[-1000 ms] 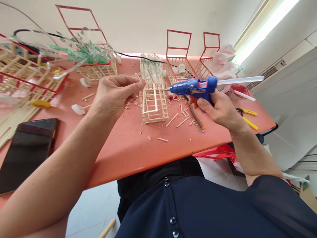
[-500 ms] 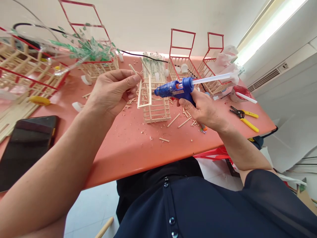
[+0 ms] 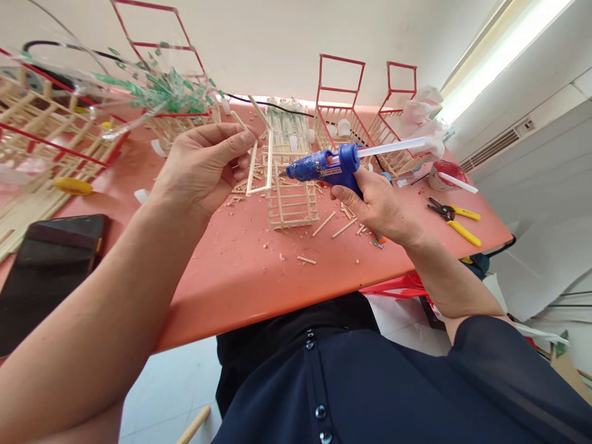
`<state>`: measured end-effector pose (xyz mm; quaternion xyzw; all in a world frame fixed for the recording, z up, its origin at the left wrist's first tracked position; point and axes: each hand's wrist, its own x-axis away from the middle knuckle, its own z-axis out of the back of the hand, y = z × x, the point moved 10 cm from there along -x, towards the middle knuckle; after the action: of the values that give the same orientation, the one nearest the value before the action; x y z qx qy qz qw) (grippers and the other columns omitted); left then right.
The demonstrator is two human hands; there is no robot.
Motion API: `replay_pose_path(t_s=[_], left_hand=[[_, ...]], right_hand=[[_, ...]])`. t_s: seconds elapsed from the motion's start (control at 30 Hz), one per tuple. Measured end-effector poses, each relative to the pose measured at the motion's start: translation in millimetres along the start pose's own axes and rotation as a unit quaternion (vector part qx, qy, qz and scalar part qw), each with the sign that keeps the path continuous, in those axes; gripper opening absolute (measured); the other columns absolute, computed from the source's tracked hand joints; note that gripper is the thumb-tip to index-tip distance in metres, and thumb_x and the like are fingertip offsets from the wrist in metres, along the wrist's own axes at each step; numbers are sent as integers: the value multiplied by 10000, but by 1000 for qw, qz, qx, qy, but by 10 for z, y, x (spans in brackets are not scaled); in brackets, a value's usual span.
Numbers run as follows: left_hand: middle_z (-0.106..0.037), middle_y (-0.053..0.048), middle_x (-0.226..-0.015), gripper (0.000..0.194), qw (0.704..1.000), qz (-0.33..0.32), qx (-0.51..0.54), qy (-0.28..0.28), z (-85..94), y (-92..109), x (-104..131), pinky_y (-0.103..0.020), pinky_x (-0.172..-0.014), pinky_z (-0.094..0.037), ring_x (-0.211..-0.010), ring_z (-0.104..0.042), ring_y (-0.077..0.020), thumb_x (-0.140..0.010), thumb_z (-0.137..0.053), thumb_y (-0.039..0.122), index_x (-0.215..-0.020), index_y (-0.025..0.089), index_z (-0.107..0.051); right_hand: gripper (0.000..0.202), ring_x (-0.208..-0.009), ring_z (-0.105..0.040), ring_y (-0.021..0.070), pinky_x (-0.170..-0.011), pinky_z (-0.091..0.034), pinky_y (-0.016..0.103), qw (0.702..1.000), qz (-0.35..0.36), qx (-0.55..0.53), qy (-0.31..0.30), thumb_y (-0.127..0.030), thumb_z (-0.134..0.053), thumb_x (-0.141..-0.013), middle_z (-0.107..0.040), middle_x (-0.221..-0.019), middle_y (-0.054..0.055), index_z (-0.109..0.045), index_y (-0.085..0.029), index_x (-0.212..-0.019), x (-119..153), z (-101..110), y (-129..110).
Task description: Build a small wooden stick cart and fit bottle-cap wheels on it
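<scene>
Between thumb and fingers, my left hand (image 3: pixel 210 161) pinches a small frame of pale wooden sticks (image 3: pixel 269 161), held up above the table. My right hand (image 3: pixel 377 203) is wrapped round the handle of a blue glue gun (image 3: pixel 324 165). A long clear glue stick (image 3: pixel 393 147) sticks out of the gun's back. The nozzle points left, a short gap away from the frame. Behind and below them, a slatted wooden stick structure (image 3: pixel 293 216) rests on the table, partly hidden by the gun.
The orange table (image 3: pixel 250 283) bears stick scraps (image 3: pixel 345 228), yellow-handled pliers (image 3: pixel 465 233) on the right and a black phone (image 3: pixel 50 271) on the left. Red-trimmed stick carts (image 3: pixel 340 114) stand at the back. Green plastic-wrapped sprigs (image 3: pixel 171 92) lie back left.
My left hand has moved slightly left with the wooden frame, which widens the gap to the glue gun's nozzle. My right hand and the gun have barely shifted.
</scene>
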<state>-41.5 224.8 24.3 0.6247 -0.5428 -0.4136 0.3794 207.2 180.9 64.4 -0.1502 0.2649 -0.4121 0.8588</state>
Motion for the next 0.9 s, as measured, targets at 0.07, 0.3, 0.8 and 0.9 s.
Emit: replay_pose_path(t_s=[0.07, 0.3, 0.8, 0.9], left_hand=[[-619, 32, -628, 329, 1000, 4, -5, 4, 0, 1, 3, -199, -449, -357, -546, -497, -66, -599, -1087, 218, -731, 205, -786], [-631, 22, -625, 237, 999, 21, 11, 28, -15, 10, 26, -189, -440, -353, -506, -500, -61, -778, -956, 56, -734, 155, -744], [-676, 23, -632, 183, 999, 26, 23, 25, -17, -11, 26, -160, -427, -396, -485, -537, -51, -852, -873, 5, -763, 131, -776], [-675, 19, -621, 195, 999, 26, 25, 30, -23, -9, 32, -159, -416, -392, -476, -535, -53, -854, -847, -13, -745, 132, -775]], right_hand=[[836, -921, -769, 292, -865, -584, 381, 1000, -1, 4, 0, -984, -357, -1029, -799, -956, 77, -722, -244, -1165, 4, -5, 12], [785, -977, -776, 300, -903, -592, 384, 1000, 6, 10, -6, -930, -353, -1071, -815, -1018, 88, -708, -246, -1224, 10, -36, 21], [837, -1098, -776, 322, -972, -574, 386, 999, 38, 25, -3, -894, -311, -1107, -790, -1067, 114, -669, -174, -1339, 36, -44, -18], [808, -1084, -776, 313, -958, -574, 381, 999, 35, 31, -2, -876, -308, -1119, -793, -1084, 117, -666, -181, -1323, 39, -46, -15]])
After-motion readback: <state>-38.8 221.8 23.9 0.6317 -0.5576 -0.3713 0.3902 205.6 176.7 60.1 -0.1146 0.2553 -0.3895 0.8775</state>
